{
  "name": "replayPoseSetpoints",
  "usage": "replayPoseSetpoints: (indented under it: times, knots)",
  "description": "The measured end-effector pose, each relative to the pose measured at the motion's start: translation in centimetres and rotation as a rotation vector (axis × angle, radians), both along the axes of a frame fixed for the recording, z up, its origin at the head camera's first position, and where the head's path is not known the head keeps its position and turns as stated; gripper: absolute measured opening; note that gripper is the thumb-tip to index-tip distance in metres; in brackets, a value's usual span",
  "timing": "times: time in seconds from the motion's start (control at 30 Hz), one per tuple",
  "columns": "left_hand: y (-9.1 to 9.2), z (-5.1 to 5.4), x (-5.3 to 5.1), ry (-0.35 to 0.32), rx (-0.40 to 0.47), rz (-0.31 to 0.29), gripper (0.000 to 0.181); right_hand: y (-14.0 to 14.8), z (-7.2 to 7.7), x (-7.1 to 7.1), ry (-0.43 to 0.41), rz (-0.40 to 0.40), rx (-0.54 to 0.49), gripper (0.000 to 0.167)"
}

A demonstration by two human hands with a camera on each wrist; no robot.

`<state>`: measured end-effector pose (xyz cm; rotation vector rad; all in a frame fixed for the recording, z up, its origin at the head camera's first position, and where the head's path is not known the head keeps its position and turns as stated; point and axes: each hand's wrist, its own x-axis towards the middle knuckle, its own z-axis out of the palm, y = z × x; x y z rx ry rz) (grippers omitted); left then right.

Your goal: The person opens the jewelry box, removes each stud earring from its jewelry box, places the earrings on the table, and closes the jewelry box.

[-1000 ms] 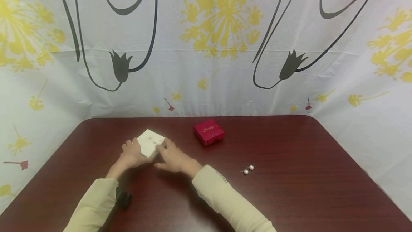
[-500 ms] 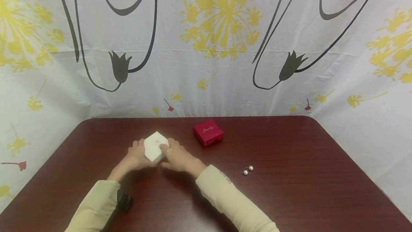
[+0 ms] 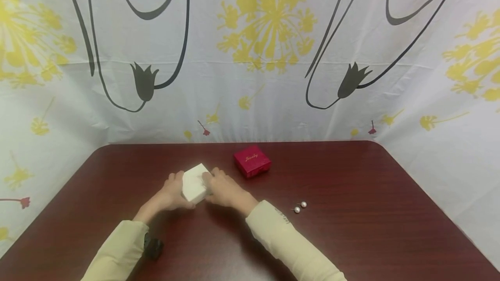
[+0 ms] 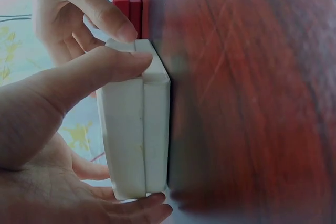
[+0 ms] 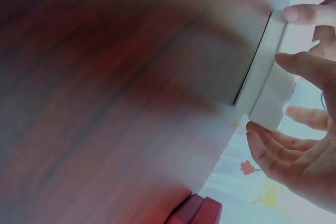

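A small white box (image 3: pixel 193 184) lies left of centre on the dark red table, its lid seam showing in both wrist views. My left hand (image 3: pixel 170 193) grips it from the left, thumb on the near side and fingers round the far side. From the right, my right hand (image 3: pixel 228 190) holds the box too, with the thumb (image 5: pixel 294 64) near the seam and fingertips (image 5: pixel 253 127) at the lid's edge. The lid looks closed. Part of the box's top is hidden by my right hand.
A red box (image 3: pixel 251 162) with gold "Jewelry" lettering stands behind and right of the white box. Two pearl stud earrings (image 3: pixel 304 204) lie to the right on the table (image 3: pixel 351 237). A patterned white curtain (image 3: pixel 250 112) hangs behind.
Both hands have moved the white box to the right and a little nearer, turning it slightly. The red box and earrings have stayed in place.
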<state>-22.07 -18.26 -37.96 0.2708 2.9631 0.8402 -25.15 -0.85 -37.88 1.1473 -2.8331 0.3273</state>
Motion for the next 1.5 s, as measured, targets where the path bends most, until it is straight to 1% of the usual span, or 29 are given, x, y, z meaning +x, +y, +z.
replayPoseSetpoints:
  times: [0.13, 0.27, 0.37, 0.5, 0.63, 0.73, 0.83, 0.93, 1.07, 1.23, 1.3, 1.43, 1.5]
  knots:
    - [0.3, -0.1, 0.0, 0.021, -0.019, -0.052, 0.099, 0.8, 0.1, -0.1, 0.006, 0.006, -0.004, 0.042]
    - [0.6, -0.2, 0.1, 0.044, -0.025, -0.098, 0.092, 1.6, 0.1, -0.3, 0.007, 0.021, -0.001, 0.039]
    - [0.9, -0.1, 0.2, 0.042, -0.014, -0.118, 0.087, 2.2, 0.2, -0.3, -0.006, 0.041, -0.004, 0.04]
    - [1.3, 0.0, 0.2, 0.024, -0.004, -0.135, 0.087, 2.9, 0.4, -0.2, -0.068, 0.054, -0.019, 0.051]
    - [1.7, -0.1, 0.2, 0.018, 0.013, -0.168, 0.09, 3.5, 0.5, -0.1, -0.144, 0.046, -0.015, 0.066]
    - [1.9, -0.1, 0.4, 0.01, 0.027, -0.194, 0.094, 4.1, 0.5, 0.0, -0.177, 0.044, -0.004, 0.072]
    - [2.1, 0.1, 0.5, -0.01, 0.038, -0.206, 0.097, 4.5, 0.4, 0.2, -0.196, 0.04, 0.01, 0.077]
    - [2.4, 0.2, 0.6, -0.033, 0.04, -0.211, 0.098, 4.8, 0.6, 0.5, -0.191, 0.045, 0.024, 0.081]
    - [2.9, 0.3, 0.7, -0.045, 0.032, -0.233, 0.095, 5.1, 0.7, 0.7, -0.163, 0.076, 0.055, 0.081]
    - [3.5, 0.4, 0.8, -0.033, 0.02, -0.28, 0.092, 5.3, 1.0, 1.0, -0.127, 0.093, 0.112, 0.079]
    - [3.7, 0.4, 0.8, -0.029, 0.014, -0.295, 0.094, 5.4, 1.0, 1.2, -0.112, 0.09, 0.131, 0.079]
    - [4.1, 0.3, 0.9, -0.042, 0.012, -0.302, 0.101, 5.9, 1.0, 1.6, -0.079, 0.084, 0.162, 0.077]
    - [4.3, 0.3, 0.9, -0.036, 0.015, -0.307, 0.102, 6.2, 1.0, 1.8, -0.06, 0.086, 0.173, 0.076]
